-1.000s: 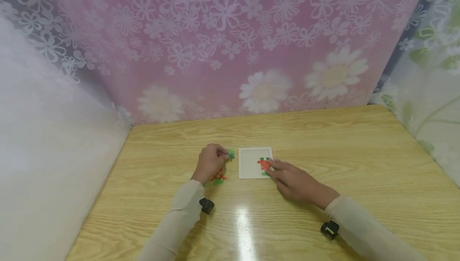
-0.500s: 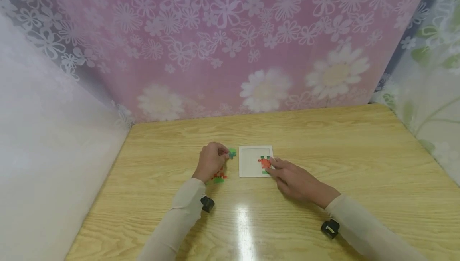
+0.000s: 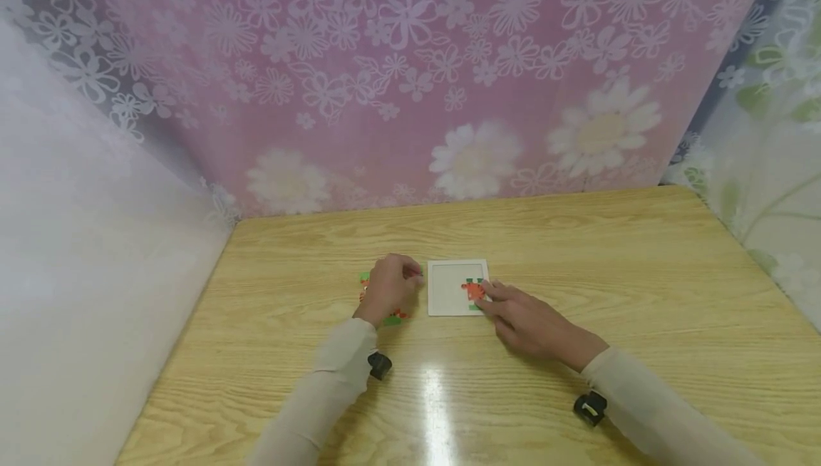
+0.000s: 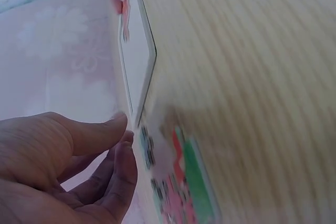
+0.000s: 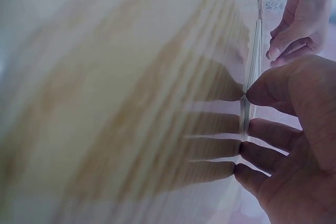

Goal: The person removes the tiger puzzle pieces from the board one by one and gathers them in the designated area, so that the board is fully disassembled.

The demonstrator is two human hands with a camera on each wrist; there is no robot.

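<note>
My left hand [image 3: 388, 284], thumb and fingertips together, pinches a green puzzle piece [image 3: 420, 268] just left of a white square puzzle tray [image 3: 432, 291]. Most of that piece is hidden behind the fingers. Inside the tray, at its right side, lies an orange puzzle piece [image 3: 474, 289] with green ends. The fairly straight thumb and fingers of my right hand [image 3: 529, 323] touch this piece and the tray's right edge. In the right wrist view its fingertips rest along the tray's edge. Several loose puzzle pieces [image 4: 195, 182] in green and red lie under my left hand, partly covered.
The wooden table [image 3: 513, 238] reaches back to a pink flowered backdrop [image 3: 378, 131]. A whitish wall [image 3: 96, 259] stands on the left and a leafy panel [image 3: 770, 167] on the right. Black wrist cameras [image 3: 590, 407] sit on both sleeves.
My left hand has moved slightly right with its puzzle piece, toward the tray's left edge, uncovering loose pieces on its left. My right hand and the orange piece stay put.
</note>
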